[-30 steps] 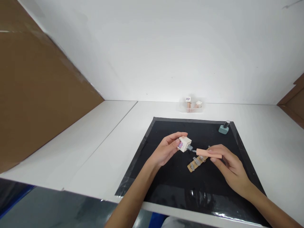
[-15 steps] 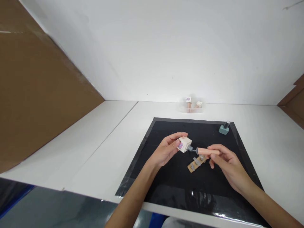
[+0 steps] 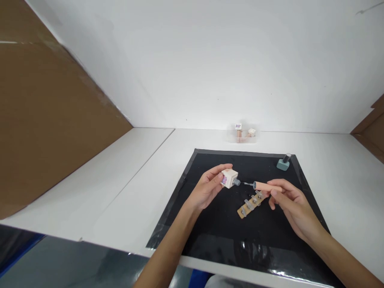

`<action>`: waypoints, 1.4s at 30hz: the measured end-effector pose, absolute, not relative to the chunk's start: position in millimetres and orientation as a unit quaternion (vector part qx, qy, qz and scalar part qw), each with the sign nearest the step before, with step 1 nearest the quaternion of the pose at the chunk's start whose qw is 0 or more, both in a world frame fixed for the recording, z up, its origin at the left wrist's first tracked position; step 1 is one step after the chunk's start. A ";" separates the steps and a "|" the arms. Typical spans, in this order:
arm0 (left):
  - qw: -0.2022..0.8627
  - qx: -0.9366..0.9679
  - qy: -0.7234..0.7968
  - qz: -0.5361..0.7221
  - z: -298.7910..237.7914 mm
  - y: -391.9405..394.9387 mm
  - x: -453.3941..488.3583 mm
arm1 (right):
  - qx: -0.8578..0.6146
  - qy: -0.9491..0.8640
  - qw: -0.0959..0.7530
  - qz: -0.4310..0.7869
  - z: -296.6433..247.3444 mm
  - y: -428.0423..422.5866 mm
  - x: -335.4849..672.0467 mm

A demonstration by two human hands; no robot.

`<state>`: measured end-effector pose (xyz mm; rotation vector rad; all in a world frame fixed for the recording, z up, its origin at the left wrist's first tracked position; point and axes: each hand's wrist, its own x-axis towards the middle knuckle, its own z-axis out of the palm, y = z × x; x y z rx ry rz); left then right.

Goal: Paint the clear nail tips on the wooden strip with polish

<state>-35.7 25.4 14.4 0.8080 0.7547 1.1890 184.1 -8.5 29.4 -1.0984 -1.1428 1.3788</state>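
Note:
A white, cube-shaped nail polish bottle (image 3: 229, 178) with a purple print is pinched in my left hand (image 3: 207, 189), its grey neck tilted to the right. My right hand (image 3: 292, 204) grips the peach nail polish brush cap (image 3: 265, 186) between thumb and fingers. From the cap a thin brush points left at the neck, and its tip looks just outside the opening. Below the cap, a wooden strip (image 3: 249, 206) with several clear nail tips fixed across it lies on the black mat (image 3: 210, 224); its far end is close to my right fingers.
A green nail polish bottle (image 3: 283, 164) with a dark cap stands at the mat's far right corner. Behind the mat, a clear plastic box (image 3: 232, 138) against the white wall holds two peach-capped white bottles. Brown cardboard panels (image 3: 60, 120) flank the table on both sides.
The brush cap has moved right, away from the bottle, showing more of the brush. My left hand has shifted slightly up and left with the bottle.

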 end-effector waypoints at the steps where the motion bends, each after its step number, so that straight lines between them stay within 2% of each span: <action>1: 0.687 0.363 0.341 0.530 14.4 25.7 -35.7 | -0.454 -0.475 0.499 0.565 29.2 -8.3 184.5; 5: 0.660 0.386 0.389 0.513 14.7 27.5 -34.2 | -0.452 -0.494 0.514 0.536 27.5 -7.7 187.3; 15: 0.488 0.556 0.512 0.438 -7.0 36.9 -28.2 | -0.453 -0.550 0.517 0.476 26.0 -7.2 190.2; 23: 0.464 0.604 0.505 0.406 -24.4 39.8 -24.7 | -0.445 -0.544 0.528 0.477 27.9 -7.3 193.0; 36: 0.412 0.690 0.508 0.309 -14.7 37.3 -40.3 | -0.449 -0.487 0.564 0.493 30.4 1.1 206.1; 42: 0.331 0.699 0.538 0.334 1.5 10.9 -31.5 | -0.474 -0.394 0.569 0.544 31.6 7.4 213.9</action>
